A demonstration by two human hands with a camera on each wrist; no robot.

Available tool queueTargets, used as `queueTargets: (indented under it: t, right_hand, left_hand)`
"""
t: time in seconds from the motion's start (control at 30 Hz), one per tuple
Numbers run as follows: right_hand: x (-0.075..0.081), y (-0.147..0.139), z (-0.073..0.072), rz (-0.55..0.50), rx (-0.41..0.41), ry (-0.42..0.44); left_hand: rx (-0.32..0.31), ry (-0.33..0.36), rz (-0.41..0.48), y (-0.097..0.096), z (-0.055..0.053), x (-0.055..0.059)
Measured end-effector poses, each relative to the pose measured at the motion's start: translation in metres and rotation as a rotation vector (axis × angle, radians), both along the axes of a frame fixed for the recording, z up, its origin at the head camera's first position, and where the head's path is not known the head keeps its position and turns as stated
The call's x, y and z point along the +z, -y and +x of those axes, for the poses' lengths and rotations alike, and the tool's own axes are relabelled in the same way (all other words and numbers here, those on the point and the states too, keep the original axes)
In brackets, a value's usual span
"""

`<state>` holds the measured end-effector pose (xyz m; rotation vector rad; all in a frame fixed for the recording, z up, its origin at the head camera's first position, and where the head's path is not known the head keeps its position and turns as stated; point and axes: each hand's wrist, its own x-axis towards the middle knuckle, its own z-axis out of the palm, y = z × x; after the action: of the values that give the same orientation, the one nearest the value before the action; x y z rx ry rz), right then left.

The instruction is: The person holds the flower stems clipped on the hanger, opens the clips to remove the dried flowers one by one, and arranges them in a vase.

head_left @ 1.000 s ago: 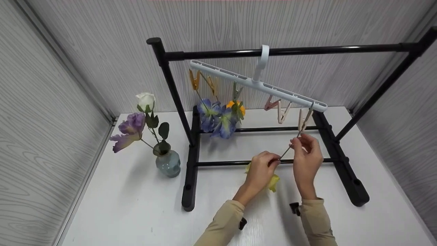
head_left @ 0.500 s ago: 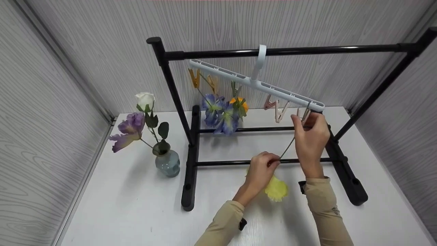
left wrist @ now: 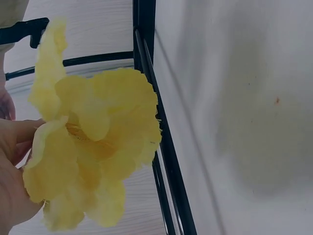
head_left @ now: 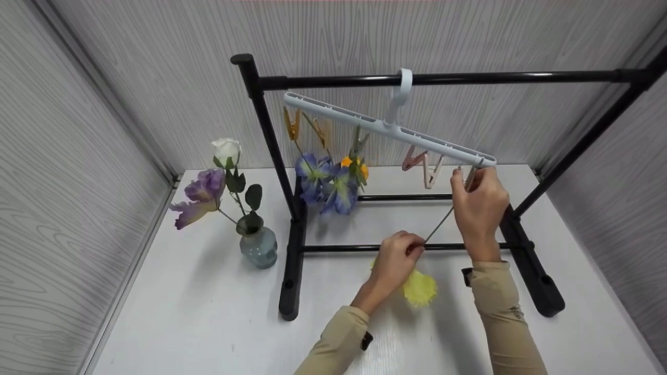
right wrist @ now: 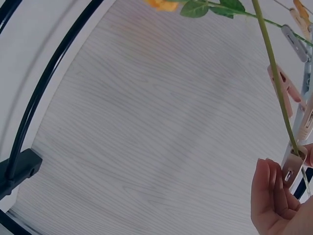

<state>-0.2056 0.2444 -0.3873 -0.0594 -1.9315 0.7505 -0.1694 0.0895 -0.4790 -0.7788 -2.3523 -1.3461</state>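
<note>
My left hand (head_left: 393, 260) pinches the thin green stem (head_left: 439, 226) of a yellow artificial flower (left wrist: 105, 122), close beneath its bloom. The petals hang below that hand, partly hidden by it in the head view. At the right end of the pale blue clip hanger (head_left: 338, 112), my right hand (head_left: 480, 208) pinches the last clothespin (right wrist: 291, 172) between thumb and fingers. The stem runs up to this clothespin, its upper part at the clip's mouth; fingers hide whether the clip bites on it. Two pink clothespins (head_left: 414, 158) hang beside it with nothing in them.
Blue-purple flowers (head_left: 337, 191) and an orange flower (head_left: 363, 169) hang from clothespins on the hanger's left half. A black rack (head_left: 333, 82) carries the hanger. Left of it stands a glass vase (head_left: 259, 249) with a white rose (head_left: 226, 150) and a purple flower (head_left: 200, 194).
My right hand has moved up along the stem to the last clothespin and grips it now. My left hand stays nearly in place; the yellow bloom has turned and shows more below it.
</note>
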Motion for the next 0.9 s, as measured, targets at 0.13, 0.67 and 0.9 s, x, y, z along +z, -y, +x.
queueTargets:
  t: [0.13, 0.67, 0.9]
  right_hand:
    - [0.001, -0.002, 0.000, -0.004, 0.027, 0.000]
    - [-0.001, -0.003, -0.003, 0.029, 0.059, -0.027]
    - [-0.003, -0.004, -0.004, 0.000, 0.054, -0.025]
  left_hand:
    - [-0.002, -0.009, -0.003, 0.004, -0.001, -0.001]
    - [0.049, -0.049, -0.139, 0.032, -0.004, -0.010]
    - [0.141, -0.091, -0.220, 0.044, -0.005, -0.009]
